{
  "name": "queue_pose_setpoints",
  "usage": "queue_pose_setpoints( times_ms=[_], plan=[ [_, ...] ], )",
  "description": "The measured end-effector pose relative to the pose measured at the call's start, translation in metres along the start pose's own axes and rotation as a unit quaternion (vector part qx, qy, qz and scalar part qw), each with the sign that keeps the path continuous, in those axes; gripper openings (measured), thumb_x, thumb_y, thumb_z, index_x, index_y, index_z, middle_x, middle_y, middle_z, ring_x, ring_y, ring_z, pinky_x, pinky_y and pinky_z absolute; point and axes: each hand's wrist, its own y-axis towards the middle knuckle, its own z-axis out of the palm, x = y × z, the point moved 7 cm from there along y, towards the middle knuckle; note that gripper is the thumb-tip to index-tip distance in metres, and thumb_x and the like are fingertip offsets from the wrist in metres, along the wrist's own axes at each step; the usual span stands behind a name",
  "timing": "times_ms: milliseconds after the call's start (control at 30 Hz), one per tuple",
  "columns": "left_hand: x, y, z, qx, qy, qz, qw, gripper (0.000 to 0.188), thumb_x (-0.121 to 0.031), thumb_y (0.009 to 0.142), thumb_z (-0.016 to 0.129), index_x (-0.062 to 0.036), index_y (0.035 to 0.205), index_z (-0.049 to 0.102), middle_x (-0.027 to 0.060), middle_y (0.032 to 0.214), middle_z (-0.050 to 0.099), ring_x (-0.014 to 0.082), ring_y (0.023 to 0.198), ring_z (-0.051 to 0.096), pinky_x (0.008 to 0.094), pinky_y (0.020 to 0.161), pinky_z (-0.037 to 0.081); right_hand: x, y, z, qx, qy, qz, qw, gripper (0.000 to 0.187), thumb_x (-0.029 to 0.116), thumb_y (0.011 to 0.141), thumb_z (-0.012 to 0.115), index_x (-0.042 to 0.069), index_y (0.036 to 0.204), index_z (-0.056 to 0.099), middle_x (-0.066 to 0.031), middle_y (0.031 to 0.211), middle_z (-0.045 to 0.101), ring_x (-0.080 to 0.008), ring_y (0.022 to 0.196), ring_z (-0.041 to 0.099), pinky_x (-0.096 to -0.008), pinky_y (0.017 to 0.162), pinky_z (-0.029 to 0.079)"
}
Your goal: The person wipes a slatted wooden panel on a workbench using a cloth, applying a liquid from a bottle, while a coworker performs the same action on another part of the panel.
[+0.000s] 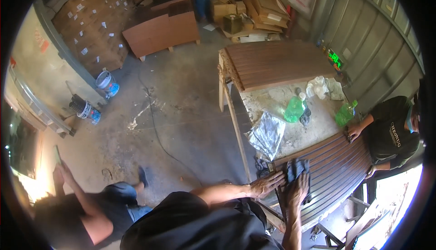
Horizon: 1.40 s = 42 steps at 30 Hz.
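Both forearms rise from six o'clock. Right hand presses flat, fingers spread, on a dark cloth atop the ribbed brown panel at four o'clock. Left hand, fingers spread, rests on the panel's near end, touching the cloth's nine-o'clock edge.

- Grey concrete floor, stained, with a black cable trailing across it.
- Left of the cable: two paint buckets near a wall of stacked cardboard boxes.
- Beyond the cable: a brown board and flattened cartons.
- Right of the cable: a corrugated metal wall.
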Motion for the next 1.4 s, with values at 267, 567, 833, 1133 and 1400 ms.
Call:
queue_pose_setpoints(
  times_ms=[267,567,833,1133,1400],
  plan=[
    [0.0,0.011,0.002,-0.015,-0.002,-0.006,1.0,0.068,-0.008,0.086,0.06,0.0122,0.149,0.048,0.0325,0.162,0.041,0.0464,0.158,0.032,0.0551,0.134,0.026,-0.101,0.091,0.073,0.073,-0.166,0.014,0.983,0.055,0.022,0.105,0.049,-0.004,0.153,0.054,-0.0286,0.161,0.051,-0.0411,0.151,0.047,-0.05,0.127,0.035],
    [0.023,0.023,-0.015,-0.015,0.029,-0.061,0.998,0.07,-0.005,0.081,0.065,0.011,0.149,0.053,0.0266,0.165,0.044,0.0457,0.159,0.033,0.0541,0.132,0.029,-0.011,0.101,0.037,0.025,0.1,-0.189,0.977,0.036,0.015,0.101,0.06,-0.001,0.132,0.069,-0.0242,0.135,0.069,-0.0415,0.126,0.063,-0.0514,0.107,0.051],
    [-0.009,0.022,0.015,-0.009,0.037,-0.054,0.998,0.082,-0.006,0.084,0.062,0.0086,0.159,0.035,0.0296,0.17,0.031,0.0466,0.162,0.025,0.0558,0.134,0.025,-0.14,0.152,0.056,-0.051,-0.019,-0.035,0.998,0.05,0.034,0.111,0.051,-0.002,0.143,0.065,-0.0264,0.149,0.062,-0.044,0.139,0.057,-0.0502,0.117,0.045],
    [-0.033,0.036,0.005,0.039,0.05,-0.062,0.996,0.098,-0.013,0.084,0.061,0.0082,0.169,0.017,0.0274,0.178,0.015,0.043,0.167,0.009,0.0547,0.138,0.013,-0.103,0.136,-0.004,0.016,0.034,-0.217,0.975,0.05,0.021,0.106,0.06,-0.008,0.146,0.06,-0.03,0.154,0.057,-0.0483,0.147,0.05,-0.052,0.124,0.04],
    [-0.038,0.044,0.015,0.002,0.057,-0.051,0.997,0.085,-0.012,0.087,0.06,0.0091,0.164,0.029,0.027,0.175,0.024,0.0433,0.166,0.016,0.0531,0.136,0.022,-0.199,0.208,0.003,-0.061,-0.055,0.0,0.997,0.056,0.039,0.106,0.063,-0.006,0.139,0.066,-0.0278,0.15,0.061,-0.0446,0.141,0.056,-0.0504,0.121,0.043]
  ],
)
